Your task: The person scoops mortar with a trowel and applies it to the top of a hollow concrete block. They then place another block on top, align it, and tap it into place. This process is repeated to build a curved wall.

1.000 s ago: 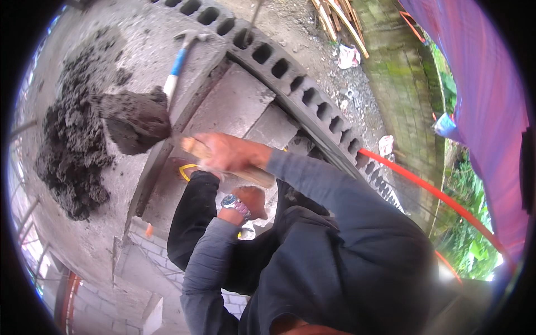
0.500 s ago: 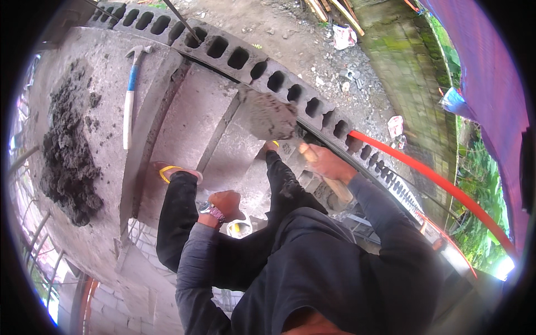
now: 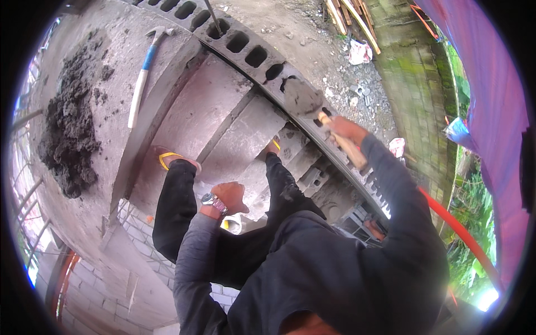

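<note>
My right hand (image 3: 349, 130) grips the wooden handle of a trowel (image 3: 350, 152). The blade, covered with grey mortar (image 3: 302, 98), is over the top of a row of hollow concrete blocks (image 3: 255, 57). My left hand (image 3: 230, 196), with a watch (image 3: 214, 203) at its wrist, is closed in front of my body; whatever it may hold is hidden. Just below that hand shows part of a white and yellow object (image 3: 231, 224). On the concrete slab at left lie a hammer (image 3: 143, 77) with a blue and white handle and a heap of mortar (image 3: 71, 123).
Concrete steps (image 3: 192, 111) run beneath my sandalled feet, beside the block wall. A thin rod (image 3: 212, 15) rises from a block hole. Beyond the wall are rubble, timber pieces (image 3: 358, 19) and a mossy wall (image 3: 416, 72). An orange pipe (image 3: 460, 223) crosses at right.
My right hand has moved the trowel up and to the right, from above the steps to over the blocks. The left hand stays closed, nearly in place. The view has shifted slightly.
</note>
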`<state>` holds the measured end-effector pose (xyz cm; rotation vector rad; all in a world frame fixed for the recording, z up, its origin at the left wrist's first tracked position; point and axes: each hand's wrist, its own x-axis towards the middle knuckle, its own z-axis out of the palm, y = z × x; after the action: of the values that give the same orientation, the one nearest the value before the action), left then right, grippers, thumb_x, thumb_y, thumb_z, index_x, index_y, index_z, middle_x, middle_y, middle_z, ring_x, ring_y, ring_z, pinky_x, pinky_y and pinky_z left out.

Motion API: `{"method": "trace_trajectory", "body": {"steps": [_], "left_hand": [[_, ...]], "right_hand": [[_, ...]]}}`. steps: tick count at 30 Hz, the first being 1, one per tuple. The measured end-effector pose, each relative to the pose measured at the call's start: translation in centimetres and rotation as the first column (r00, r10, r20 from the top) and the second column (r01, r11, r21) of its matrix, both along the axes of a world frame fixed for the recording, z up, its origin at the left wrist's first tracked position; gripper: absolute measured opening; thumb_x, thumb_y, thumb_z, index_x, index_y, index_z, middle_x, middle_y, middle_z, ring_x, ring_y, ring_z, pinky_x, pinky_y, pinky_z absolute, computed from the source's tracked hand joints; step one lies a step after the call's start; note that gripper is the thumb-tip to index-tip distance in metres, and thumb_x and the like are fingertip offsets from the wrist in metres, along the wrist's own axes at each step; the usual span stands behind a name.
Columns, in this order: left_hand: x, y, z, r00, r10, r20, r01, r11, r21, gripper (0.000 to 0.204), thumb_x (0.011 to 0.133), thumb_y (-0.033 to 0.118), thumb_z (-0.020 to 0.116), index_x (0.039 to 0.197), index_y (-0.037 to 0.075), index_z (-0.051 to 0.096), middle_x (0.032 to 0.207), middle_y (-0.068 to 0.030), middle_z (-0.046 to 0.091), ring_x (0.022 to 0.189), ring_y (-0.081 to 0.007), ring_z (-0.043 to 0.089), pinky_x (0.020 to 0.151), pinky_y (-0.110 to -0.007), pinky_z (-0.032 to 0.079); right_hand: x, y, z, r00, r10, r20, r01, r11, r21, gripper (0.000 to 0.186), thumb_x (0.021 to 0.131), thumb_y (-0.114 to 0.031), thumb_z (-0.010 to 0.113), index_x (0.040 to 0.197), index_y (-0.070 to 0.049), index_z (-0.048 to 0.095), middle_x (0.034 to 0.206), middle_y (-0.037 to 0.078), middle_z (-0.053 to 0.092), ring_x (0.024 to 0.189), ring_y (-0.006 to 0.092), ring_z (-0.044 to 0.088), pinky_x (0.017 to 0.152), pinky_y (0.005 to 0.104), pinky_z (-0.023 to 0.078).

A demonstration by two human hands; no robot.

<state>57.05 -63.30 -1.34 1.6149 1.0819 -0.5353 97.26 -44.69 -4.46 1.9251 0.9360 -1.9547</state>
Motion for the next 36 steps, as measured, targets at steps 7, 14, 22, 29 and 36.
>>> {"method": "trace_trajectory", "body": {"steps": [7,14,22,29,36], "left_hand": [[-1.1,2.0,3.1,0.999,0.039,-0.028,-0.04,0.998,-0.041,0.052,0.07,0.043,0.084,0.1,0.003,0.074,0.104,-0.0197,0.073,0.1,-0.0378,0.071,0.088,-0.048,0.057],[-1.0,3.3,3.7,0.994,0.078,0.073,-0.09,0.98,0.179,0.045,0.067,0.037,0.087,0.091,0.005,0.068,0.095,-0.0167,0.07,0.094,-0.0388,0.07,0.078,-0.05,0.055],[-0.5,4.4,2.7,0.998,0.015,0.058,-0.029,0.969,0.244,0.046,0.067,0.036,0.089,0.092,0.005,0.066,0.105,-0.0173,0.07,0.099,-0.0388,0.068,0.081,-0.049,0.055],[0.7,4.4,1.6,0.995,-0.096,0.016,0.092,0.986,0.141,0.046,0.068,0.034,0.089,0.095,0.005,0.066,0.122,-0.0193,0.069,0.108,-0.0388,0.067,0.088,-0.048,0.055],[1.3,5.3,2.1,0.991,-0.129,-0.039,0.131,0.989,0.062,0.046,0.072,0.036,0.085,0.101,0.006,0.066,0.132,-0.0193,0.066,0.117,-0.0373,0.064,0.095,-0.05,0.052]], "right_hand": [[1.3,-2.5,6.6,0.992,-0.056,0.112,0.065,0.995,-0.079,0.022,0.096,-0.023,0.064,0.104,-0.003,0.058,0.07,0.006,0.058,0.052,0.0136,0.056,0.041,0.0312,0.047],[1.5,-14.2,6.0,0.951,-0.258,0.168,0.235,0.961,0.145,0.028,0.096,-0.023,0.07,0.111,-0.005,0.056,0.074,0.005,0.06,0.052,0.0169,0.06,0.047,0.0332,0.054],[-12.5,-13.7,-8.3,0.701,-0.672,-0.237,0.69,0.724,-0.013,0.029,0.099,-0.041,0.064,0.096,-0.012,0.059,0.074,-0.001,0.058,0.059,0.01,0.056,0.049,0.0276,0.046],[-16.1,-14.9,-14.1,0.593,-0.762,-0.259,0.79,0.613,0.005,0.044,0.1,-0.052,0.061,0.087,-0.011,0.056,0.069,-0.001,0.055,0.051,0.0109,0.053,0.046,0.0291,0.046],[-10.9,-19.6,-10.6,0.581,-0.8,-0.153,0.811,0.584,0.03,0.037,0.101,-0.046,0.059,0.089,-0.011,0.056,0.066,0.001,0.054,0.045,0.0119,0.051,0.042,0.0292,0.044]]}}
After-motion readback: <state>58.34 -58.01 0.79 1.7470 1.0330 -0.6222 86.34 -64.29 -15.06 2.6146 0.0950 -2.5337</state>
